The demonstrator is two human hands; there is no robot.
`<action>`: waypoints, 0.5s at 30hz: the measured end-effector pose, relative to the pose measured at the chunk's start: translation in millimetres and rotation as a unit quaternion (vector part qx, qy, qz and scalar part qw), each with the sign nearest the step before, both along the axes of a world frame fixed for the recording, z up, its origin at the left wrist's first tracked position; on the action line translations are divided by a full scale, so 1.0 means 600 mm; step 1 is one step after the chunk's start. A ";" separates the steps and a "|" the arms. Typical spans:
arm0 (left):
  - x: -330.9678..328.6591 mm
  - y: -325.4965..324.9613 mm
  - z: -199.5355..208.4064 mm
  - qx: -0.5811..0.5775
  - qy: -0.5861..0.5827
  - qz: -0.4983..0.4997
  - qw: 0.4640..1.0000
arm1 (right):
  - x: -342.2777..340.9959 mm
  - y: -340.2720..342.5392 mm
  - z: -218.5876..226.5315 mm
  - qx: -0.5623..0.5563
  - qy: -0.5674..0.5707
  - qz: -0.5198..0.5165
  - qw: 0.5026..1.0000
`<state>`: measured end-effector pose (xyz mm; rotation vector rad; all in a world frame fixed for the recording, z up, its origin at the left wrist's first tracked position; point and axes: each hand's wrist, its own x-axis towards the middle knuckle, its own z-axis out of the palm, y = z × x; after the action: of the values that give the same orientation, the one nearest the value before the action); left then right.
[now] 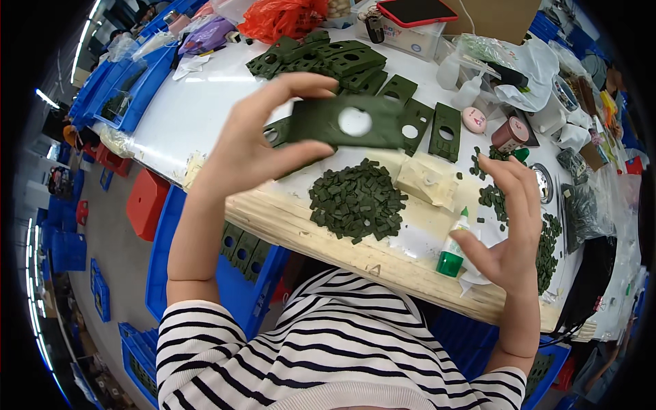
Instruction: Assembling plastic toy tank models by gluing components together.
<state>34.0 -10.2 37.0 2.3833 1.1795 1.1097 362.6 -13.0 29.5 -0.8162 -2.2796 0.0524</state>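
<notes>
Head view: the held panel [321, 123] is blurred, the stacked panels [345, 58] overlap past counting, and the right hand [512, 236] covers part of the bottle [449, 265], whether touching I cannot tell. One bottle, one pale block [424, 180] and one large chip pile [355, 201] sit on the desk [195, 102]. Above it, the left hand [249, 140] clamps the panel's left end; the right is empty, thumb and fingers wide apart
</notes>
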 end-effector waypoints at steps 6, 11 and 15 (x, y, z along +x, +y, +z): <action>-0.190 -0.009 -0.032 -0.090 0.074 0.284 0.952 | 0.003 0.007 -0.021 0.012 -0.019 -0.005 1.000; -0.232 -0.016 -0.081 -0.154 0.096 0.330 0.927 | 0.001 0.004 -0.019 0.003 -0.011 -0.004 1.000; -0.235 -0.019 -0.093 -0.181 0.097 0.337 0.919 | -0.001 0.007 -0.020 0.003 -0.008 -0.001 1.000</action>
<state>-106.9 -21.3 -18.7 1.8642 2.1614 0.7155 362.1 -9.1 17.7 -0.8190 -2.2930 0.0378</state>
